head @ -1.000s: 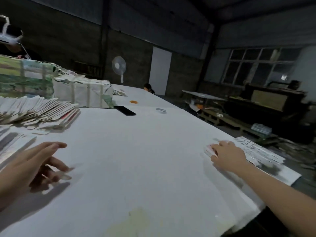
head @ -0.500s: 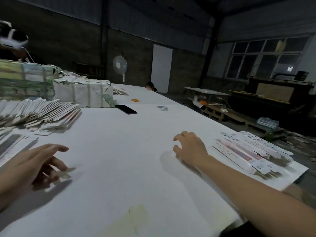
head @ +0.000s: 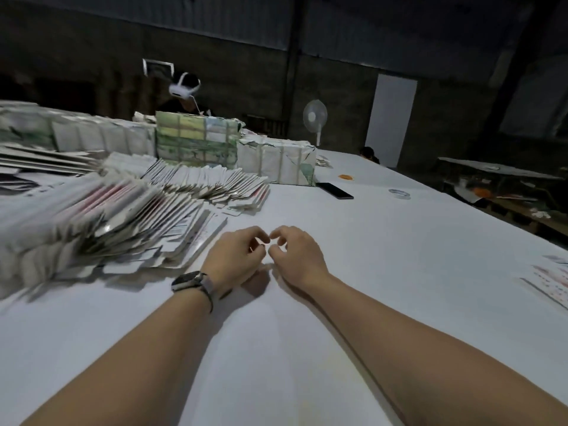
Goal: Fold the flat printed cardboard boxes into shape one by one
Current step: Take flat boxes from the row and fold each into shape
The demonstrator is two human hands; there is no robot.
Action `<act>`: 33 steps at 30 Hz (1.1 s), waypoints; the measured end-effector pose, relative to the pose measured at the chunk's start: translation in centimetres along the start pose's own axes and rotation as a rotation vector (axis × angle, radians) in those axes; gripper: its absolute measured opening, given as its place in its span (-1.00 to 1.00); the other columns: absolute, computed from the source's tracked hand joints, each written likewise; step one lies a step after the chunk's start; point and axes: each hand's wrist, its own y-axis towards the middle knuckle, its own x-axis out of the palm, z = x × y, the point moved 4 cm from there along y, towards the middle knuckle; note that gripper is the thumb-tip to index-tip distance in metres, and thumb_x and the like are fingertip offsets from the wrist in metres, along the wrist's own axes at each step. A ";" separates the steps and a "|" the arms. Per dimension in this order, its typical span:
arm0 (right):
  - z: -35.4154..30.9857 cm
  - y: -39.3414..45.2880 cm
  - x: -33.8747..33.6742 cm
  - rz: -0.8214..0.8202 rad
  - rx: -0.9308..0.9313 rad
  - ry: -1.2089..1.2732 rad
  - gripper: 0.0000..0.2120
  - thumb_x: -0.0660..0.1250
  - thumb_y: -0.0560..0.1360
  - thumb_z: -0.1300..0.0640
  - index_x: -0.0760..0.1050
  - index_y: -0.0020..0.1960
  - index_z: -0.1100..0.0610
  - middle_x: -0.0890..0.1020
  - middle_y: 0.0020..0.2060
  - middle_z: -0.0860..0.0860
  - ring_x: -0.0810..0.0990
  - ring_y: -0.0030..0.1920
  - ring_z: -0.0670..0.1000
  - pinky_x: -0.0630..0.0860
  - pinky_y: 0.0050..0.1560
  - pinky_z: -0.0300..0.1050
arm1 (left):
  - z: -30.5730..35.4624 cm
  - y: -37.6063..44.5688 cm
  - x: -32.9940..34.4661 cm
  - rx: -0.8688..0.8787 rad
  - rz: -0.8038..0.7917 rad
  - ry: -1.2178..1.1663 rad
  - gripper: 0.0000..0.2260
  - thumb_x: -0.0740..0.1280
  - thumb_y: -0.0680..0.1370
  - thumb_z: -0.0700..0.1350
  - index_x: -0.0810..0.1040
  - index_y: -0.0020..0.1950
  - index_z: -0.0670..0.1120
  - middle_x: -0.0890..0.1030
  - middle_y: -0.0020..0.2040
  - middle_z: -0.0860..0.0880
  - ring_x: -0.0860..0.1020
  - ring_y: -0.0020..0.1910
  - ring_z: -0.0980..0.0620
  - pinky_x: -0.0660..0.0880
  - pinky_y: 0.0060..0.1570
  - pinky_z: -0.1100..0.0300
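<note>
Our left hand (head: 238, 256) and right hand (head: 296, 255) meet with loosely curled fingers and hold nothing, just right of the fanned pile of flat boxes (head: 101, 222) on the white table (head: 384, 272). A careless grab may drag several boxes from the pile.

Dim hall: dark walls (head: 92, 66), pale door (head: 390, 118), standing fan (head: 314, 116).

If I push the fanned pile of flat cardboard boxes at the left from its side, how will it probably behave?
The fanned pile of flat boxes probably slides apart rather than moving as one block, since the sheets already overlap loosely. Each blank looks thin, so likely light and somewhat bendable. The smooth white table may let them skid.
</note>
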 end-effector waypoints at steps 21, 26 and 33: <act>-1.0 0.1 1.6 -0.019 -0.179 -0.153 -0.80 0.22 0.55 0.09 0.54 0.13 0.02 0.60 0.04 -0.08 0.44 0.13 0.00 0.31 -0.08 -0.09 | -3.5 0.9 -6.0 -0.340 0.022 0.891 -0.75 0.26 0.58 -0.19 0.42 0.26 -0.10 0.60 0.19 -0.15 0.54 0.23 -0.21 0.39 0.15 0.00; -0.5 0.1 1.7 -0.027 -0.176 -0.126 -0.81 0.22 0.55 0.09 0.53 0.12 0.00 0.59 0.03 -0.10 0.44 0.12 -0.01 0.31 -0.08 -0.09 | -3.4 0.6 -6.0 -0.367 0.027 0.936 -0.78 0.22 0.59 -0.21 0.46 0.21 -0.01 0.62 0.18 -0.11 0.42 0.30 -0.16 0.30 0.20 -0.04; -0.7 0.1 1.8 -0.043 -0.195 -0.135 -0.80 0.21 0.55 0.08 0.52 0.14 -0.01 0.58 0.03 -0.12 0.43 0.13 -0.03 0.30 -0.07 -0.10 | -3.1 0.8 -5.9 -0.254 0.154 0.904 -0.81 0.26 0.58 -0.27 0.50 0.10 -0.01 0.63 0.01 -0.07 0.50 0.13 -0.14 0.31 0.10 -0.02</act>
